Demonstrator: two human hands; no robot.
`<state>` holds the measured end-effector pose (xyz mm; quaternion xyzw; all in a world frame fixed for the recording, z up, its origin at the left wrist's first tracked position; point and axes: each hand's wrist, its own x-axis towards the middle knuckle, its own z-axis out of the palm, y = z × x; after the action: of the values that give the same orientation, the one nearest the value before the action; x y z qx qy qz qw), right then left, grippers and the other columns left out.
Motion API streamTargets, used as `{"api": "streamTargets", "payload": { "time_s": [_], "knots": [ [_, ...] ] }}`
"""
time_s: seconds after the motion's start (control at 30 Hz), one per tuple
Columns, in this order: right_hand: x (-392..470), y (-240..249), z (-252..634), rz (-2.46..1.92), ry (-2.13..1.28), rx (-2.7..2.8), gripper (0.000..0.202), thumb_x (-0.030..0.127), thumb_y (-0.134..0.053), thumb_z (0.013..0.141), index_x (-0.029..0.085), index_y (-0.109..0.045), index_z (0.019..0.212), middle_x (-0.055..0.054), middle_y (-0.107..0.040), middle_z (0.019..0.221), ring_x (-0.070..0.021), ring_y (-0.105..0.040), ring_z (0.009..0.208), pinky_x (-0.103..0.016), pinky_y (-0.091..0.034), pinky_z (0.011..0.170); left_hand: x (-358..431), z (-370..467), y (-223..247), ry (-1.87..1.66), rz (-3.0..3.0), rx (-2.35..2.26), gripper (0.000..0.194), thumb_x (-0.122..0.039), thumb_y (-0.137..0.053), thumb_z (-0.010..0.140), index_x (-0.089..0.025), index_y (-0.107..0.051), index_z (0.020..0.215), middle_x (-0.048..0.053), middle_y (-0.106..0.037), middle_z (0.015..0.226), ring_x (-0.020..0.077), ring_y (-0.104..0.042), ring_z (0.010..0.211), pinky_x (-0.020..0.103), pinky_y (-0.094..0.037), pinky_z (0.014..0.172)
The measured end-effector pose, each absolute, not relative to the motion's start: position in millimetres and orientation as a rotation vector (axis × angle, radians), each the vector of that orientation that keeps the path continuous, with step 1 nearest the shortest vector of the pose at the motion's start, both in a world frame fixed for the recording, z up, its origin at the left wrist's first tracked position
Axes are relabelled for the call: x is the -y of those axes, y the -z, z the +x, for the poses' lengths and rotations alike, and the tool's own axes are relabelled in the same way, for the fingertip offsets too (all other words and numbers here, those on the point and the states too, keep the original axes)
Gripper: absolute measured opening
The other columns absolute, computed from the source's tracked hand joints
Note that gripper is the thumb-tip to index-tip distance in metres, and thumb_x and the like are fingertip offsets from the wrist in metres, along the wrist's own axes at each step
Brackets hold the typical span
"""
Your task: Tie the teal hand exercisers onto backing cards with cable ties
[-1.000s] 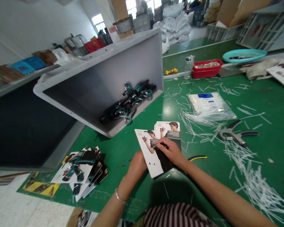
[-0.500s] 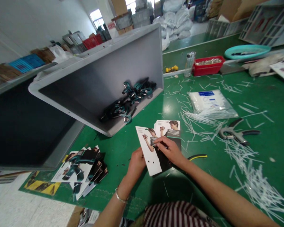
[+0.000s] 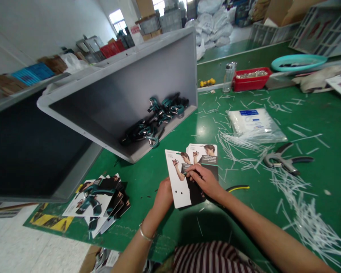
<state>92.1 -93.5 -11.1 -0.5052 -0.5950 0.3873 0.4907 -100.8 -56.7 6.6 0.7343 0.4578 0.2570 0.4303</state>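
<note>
My left hand (image 3: 164,193) holds a printed card (image 3: 177,181) at its left edge, with fingers hidden behind it. Over the card's front lies my right hand (image 3: 203,179), its fingers bent together near the printed picture; anything thin between the fingertips is too small to make out. Partly beneath the held card, a stack of similar cards (image 3: 209,151) rests on the green table (image 3: 147,167). At the left, green-handled tools (image 3: 93,201) lie on several more cards (image 3: 69,206).
A tipped grey crate (image 3: 110,72) holds more green tools (image 3: 165,112). White plastic ties (image 3: 309,216), a bag of ties (image 3: 252,123), grey pliers (image 3: 284,158), a yellow-black handle (image 3: 237,187), a red tray (image 3: 251,84) and a glass bottle (image 3: 229,77) are on the right.
The held card has turned slightly more upright, its lower end shifting left and up. Both hands stay on it, and the view has shifted a little.
</note>
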Motion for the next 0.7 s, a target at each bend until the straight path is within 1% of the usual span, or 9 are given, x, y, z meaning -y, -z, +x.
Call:
{"api": "streamTargets", "payload": {
  "time_s": [0.1,0.23,0.33,0.47,0.53,0.57,0.63,0.7],
  "knots": [
    [93.1,12.5,90.1,-1.235,-0.995,1.399,0.019,0.027,-0.045,0.098,0.020,-0.063,0.102,-0.001,-0.067,0.085,-0.0131,-0.063,0.068,-0.027,-0.051,0.070,53.5,-99.1,-4.0,-0.608,1.724,-1.204,0.010,-0.010,-0.062,0.067,-0.015,-0.069,0.060,0.003,-0.063,0.055,0.0167,-0.054,0.057,0.024,-0.038,0.056],
    [92.8,15.3,89.2,-1.247,-1.010,1.392,0.020,0.027,-0.046,0.098,0.020,-0.064,0.103,-0.002,-0.068,0.087,-0.0134,-0.064,0.070,-0.027,-0.051,0.071,51.6,-100.3,0.5,-0.597,1.753,-1.287,0.011,-0.011,-0.061,0.068,-0.013,-0.067,0.060,0.004,-0.065,0.058,0.0156,-0.053,0.055,0.023,-0.036,0.053],
    [92.6,18.3,89.8,-1.247,-1.000,1.399,0.020,0.027,-0.045,0.098,0.020,-0.063,0.103,-0.002,-0.068,0.087,-0.0135,-0.064,0.070,-0.027,-0.051,0.071,52.2,-102.6,2.5,-0.622,1.794,-1.232,0.013,-0.011,-0.057,0.071,-0.014,-0.069,0.067,0.004,-0.067,0.063,0.0160,-0.056,0.058,0.024,-0.039,0.055],
    [93.3,19.3,92.0,-1.232,-0.953,1.471,0.021,0.025,-0.042,0.100,0.021,-0.062,0.106,-0.002,-0.066,0.089,-0.0132,-0.062,0.071,-0.028,-0.050,0.073,53.2,-102.3,2.8,-0.710,1.810,-1.176,0.011,-0.011,-0.059,0.070,-0.015,-0.070,0.071,0.003,-0.068,0.068,0.0171,-0.059,0.063,0.025,-0.043,0.061],
    [93.9,17.0,93.3,-1.185,-0.905,1.574,0.025,0.023,-0.038,0.101,0.022,-0.061,0.110,-0.003,-0.064,0.094,-0.0143,-0.062,0.078,-0.029,-0.049,0.078,53.8,-100.6,2.0,-0.806,1.769,-1.228,0.015,-0.014,-0.062,0.070,-0.016,-0.071,0.082,0.004,-0.070,0.074,0.0182,-0.060,0.067,0.027,-0.045,0.066],
    [94.1,15.4,93.7,-1.167,-0.873,1.624,0.025,0.022,-0.038,0.100,0.022,-0.061,0.112,-0.004,-0.063,0.098,-0.0155,-0.061,0.083,-0.031,-0.048,0.081,54.3,-100.0,1.3,-0.863,1.724,-1.248,0.022,-0.015,-0.065,0.070,-0.016,-0.071,0.091,0.004,-0.072,0.080,0.0191,-0.062,0.071,0.028,-0.047,0.069],
    [94.2,12.2,93.6,-1.178,-0.825,1.682,0.020,0.022,-0.045,0.098,0.022,-0.061,0.110,-0.005,-0.063,0.101,-0.0179,-0.059,0.092,-0.033,-0.046,0.086,55.9,-99.8,-0.7,-0.959,1.588,-1.223,0.038,-0.021,-0.068,0.071,-0.018,-0.066,0.109,0.006,-0.073,0.097,0.0207,-0.064,0.083,0.030,-0.048,0.077],
    [93.5,10.0,91.8,-1.233,-0.816,1.666,0.011,0.024,-0.054,0.095,0.021,-0.062,0.101,-0.005,-0.063,0.098,-0.0189,-0.058,0.092,-0.034,-0.045,0.086,57.6,-101.5,-3.6,-0.972,1.429,-1.152,0.041,-0.031,-0.066,0.078,-0.018,-0.064,0.116,0.007,-0.072,0.107,0.0213,-0.065,0.090,0.030,-0.049,0.081]
  ]
}}
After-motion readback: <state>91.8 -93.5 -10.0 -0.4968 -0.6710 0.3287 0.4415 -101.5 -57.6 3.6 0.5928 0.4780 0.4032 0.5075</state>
